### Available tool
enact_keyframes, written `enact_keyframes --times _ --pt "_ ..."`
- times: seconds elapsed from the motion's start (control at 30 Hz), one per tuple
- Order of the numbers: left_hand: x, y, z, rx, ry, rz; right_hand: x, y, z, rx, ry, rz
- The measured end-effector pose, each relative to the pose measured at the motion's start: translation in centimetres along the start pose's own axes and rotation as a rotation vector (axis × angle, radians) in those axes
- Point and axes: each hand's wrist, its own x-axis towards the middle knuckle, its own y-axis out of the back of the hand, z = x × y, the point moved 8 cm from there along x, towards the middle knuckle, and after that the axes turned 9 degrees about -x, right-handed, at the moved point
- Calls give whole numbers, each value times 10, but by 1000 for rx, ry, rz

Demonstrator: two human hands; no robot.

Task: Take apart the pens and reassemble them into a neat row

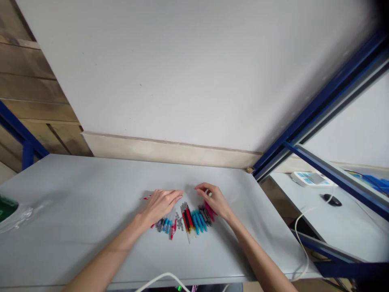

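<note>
A heap of small pen parts in red, blue, black and grey lies on the grey table. My left hand rests palm down on the left part of the heap, fingers stretched towards the middle. A thin red piece sticks out past its far side. My right hand hovers over the right part of the heap, fingers curled in a pinch on a small light piece that I cannot make out.
A clear plastic bag with something green lies at the table's left edge. A white cable runs along the front edge. To the right, past a blue frame, a second table holds a white device and a black mouse.
</note>
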Motion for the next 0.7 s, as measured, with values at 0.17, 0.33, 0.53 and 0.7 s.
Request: enact_keyframes --times 0.17,0.33,0.53,0.7 --pt "-2 6 -4 -36 7 38 -33 16 41 -163 -76 -97" --pt "-2 1 2 -7 -6 9 -36 14 34 -377 -39 -68" --pt "-1 0 -2 19 -10 -38 4 18 12 -405 -65 -99" --pt "1 3 -6 25 18 -58 25 -7 -1 52 -56 -62"
